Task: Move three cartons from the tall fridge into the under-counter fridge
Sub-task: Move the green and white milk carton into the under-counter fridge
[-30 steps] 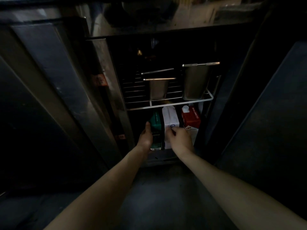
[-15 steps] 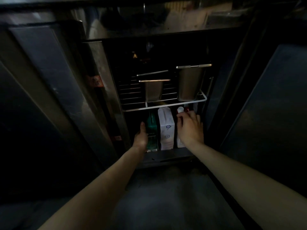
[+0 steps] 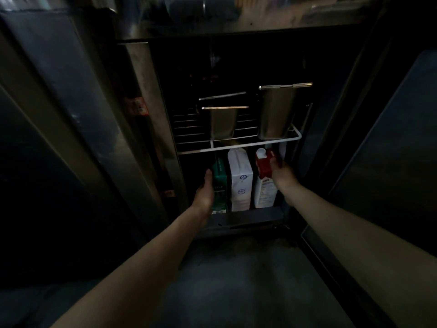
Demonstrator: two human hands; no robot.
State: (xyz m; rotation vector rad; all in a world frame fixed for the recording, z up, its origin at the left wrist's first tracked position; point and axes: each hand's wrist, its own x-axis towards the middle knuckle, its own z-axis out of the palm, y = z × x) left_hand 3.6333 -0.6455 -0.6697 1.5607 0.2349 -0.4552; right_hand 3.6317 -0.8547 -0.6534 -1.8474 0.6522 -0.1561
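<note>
Three cartons are seen standing upright in a row on the floor of the under-counter fridge [image 3: 250, 221], below the wire shelf [image 3: 238, 146]: a green carton [image 3: 219, 183] at the left, a white carton [image 3: 240, 181] in the middle and a red-and-white carton [image 3: 264, 183] at the right. Each long axis is vertical. The sides of neighbouring cartons appear to touch or nearly touch.

The left hand [image 3: 204, 192] is laid against the outer left face of the green carton, thumb pointing up; whether its fingers are curled round the carton cannot be told. The right hand [image 3: 281, 172] is placed at the upper right shoulder of the red-and-white carton, beside its white cap [image 3: 260, 152]; the fingers are hidden behind the carton, so a true grip cannot be confirmed.

The row is thus bracketed from both sides. Any squaring push would be directed inward and toward the back, across the long axes. The white carton is nearer the left hand. The placement is judged nearly complete.

Two steel pans [image 3: 275, 112] are carried on the wire shelf.
</note>
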